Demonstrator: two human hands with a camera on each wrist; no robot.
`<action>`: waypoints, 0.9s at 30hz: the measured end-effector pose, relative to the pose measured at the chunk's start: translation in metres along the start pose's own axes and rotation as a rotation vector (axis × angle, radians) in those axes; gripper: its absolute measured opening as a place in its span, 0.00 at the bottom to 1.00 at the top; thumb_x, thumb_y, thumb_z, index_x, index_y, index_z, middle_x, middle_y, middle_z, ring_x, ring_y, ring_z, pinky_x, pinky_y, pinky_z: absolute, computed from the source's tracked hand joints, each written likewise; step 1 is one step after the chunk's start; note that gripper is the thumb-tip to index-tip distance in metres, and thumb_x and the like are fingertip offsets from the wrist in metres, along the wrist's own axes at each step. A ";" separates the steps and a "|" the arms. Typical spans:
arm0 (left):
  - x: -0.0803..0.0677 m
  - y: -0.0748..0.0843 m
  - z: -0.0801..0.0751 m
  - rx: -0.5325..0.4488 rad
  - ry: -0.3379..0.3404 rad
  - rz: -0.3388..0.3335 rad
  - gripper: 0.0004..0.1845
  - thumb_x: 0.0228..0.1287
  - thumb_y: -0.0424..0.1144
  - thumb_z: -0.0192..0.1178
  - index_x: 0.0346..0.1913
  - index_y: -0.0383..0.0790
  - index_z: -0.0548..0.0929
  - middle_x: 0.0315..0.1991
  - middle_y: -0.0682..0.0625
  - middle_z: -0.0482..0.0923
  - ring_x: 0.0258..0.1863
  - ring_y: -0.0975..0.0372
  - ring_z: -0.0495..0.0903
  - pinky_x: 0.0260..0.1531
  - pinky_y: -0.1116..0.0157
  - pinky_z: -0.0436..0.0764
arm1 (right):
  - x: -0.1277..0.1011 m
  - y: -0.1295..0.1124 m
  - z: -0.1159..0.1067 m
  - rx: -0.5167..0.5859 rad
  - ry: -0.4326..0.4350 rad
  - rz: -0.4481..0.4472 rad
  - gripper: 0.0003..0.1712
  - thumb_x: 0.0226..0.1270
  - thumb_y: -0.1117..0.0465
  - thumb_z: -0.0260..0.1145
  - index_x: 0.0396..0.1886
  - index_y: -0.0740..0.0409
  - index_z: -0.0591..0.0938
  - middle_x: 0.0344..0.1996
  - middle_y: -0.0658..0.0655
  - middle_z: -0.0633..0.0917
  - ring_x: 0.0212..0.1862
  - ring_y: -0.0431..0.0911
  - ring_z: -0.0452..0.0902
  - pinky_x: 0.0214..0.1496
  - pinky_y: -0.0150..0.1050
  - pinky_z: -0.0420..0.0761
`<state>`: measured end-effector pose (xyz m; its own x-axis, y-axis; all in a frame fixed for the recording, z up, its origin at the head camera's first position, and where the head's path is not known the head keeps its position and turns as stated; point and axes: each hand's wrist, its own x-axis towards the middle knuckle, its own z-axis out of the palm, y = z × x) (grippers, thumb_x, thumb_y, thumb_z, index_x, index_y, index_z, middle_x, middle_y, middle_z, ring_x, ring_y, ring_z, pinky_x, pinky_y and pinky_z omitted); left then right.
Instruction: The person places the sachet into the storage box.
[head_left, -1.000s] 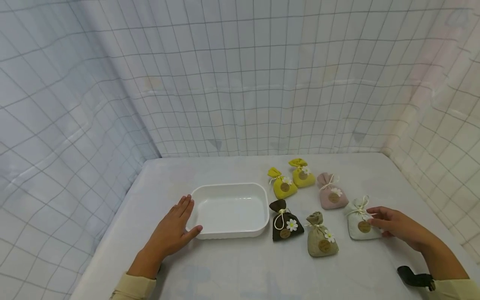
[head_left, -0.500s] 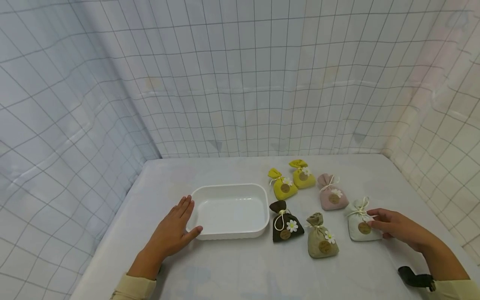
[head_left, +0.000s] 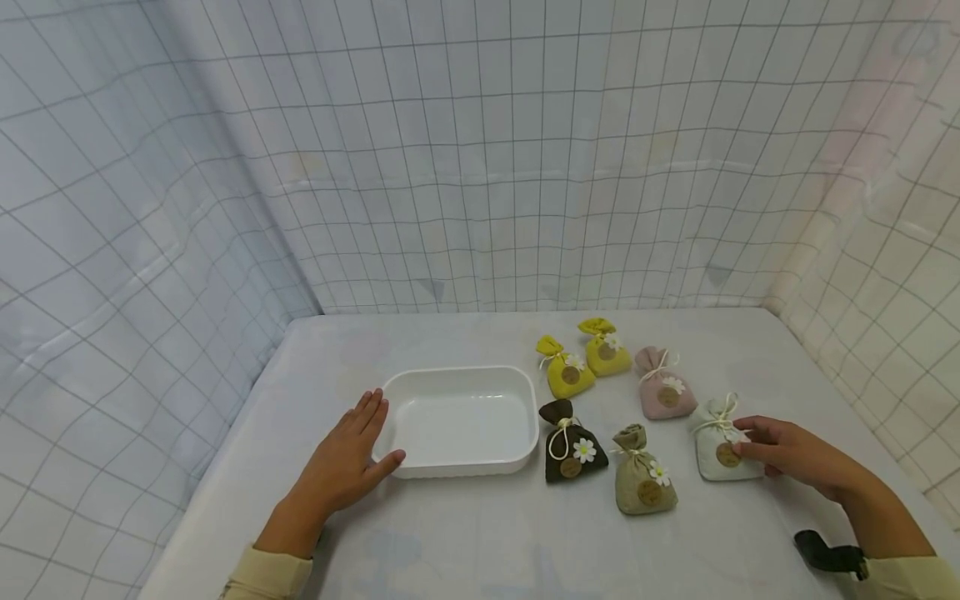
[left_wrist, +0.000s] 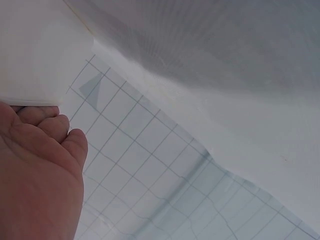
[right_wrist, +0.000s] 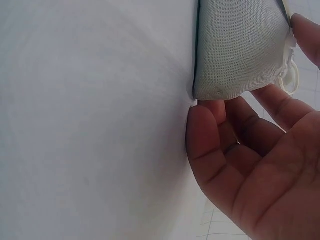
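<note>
A white rectangular tray [head_left: 465, 421] stands left of centre in the head view. My left hand [head_left: 348, 458] lies along its left end, fingers straight and touching the rim. In the left wrist view the fingertips [left_wrist: 55, 125] meet the tray's edge [left_wrist: 30, 101]. On the right, my right hand [head_left: 798, 454] holds the right side of a pale mint drawstring pouch [head_left: 720, 446], which rests on the table. The thumb is at its round tag, and the other fingers curl at its side and lower edge. The right wrist view shows this pouch [right_wrist: 240, 50] up close.
Between tray and right hand lie more drawstring pouches: dark brown [head_left: 573, 454], beige [head_left: 643, 483], pink [head_left: 666, 396] and two yellow ones [head_left: 568, 377] [head_left: 607, 357]. A white cloth covers the table [head_left: 480, 533]. Grid-patterned curtains [head_left: 525, 167] enclose the back and sides.
</note>
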<state>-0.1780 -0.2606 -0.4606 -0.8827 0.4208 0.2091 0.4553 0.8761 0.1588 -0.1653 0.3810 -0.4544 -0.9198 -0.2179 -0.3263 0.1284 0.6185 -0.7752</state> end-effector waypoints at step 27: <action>-0.001 0.001 0.000 -0.003 0.009 0.003 0.47 0.69 0.62 0.55 0.75 0.26 0.58 0.77 0.37 0.51 0.77 0.47 0.49 0.71 0.46 0.56 | 0.001 0.001 -0.002 0.052 0.001 -0.008 0.34 0.73 0.54 0.63 0.67 0.74 0.66 0.57 0.70 0.76 0.47 0.48 0.75 0.40 0.42 0.81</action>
<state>-0.1769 -0.2601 -0.4603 -0.8802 0.4213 0.2187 0.4584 0.8740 0.1611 -0.1668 0.3831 -0.4547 -0.9212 -0.2224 -0.3193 0.1400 0.5763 -0.8052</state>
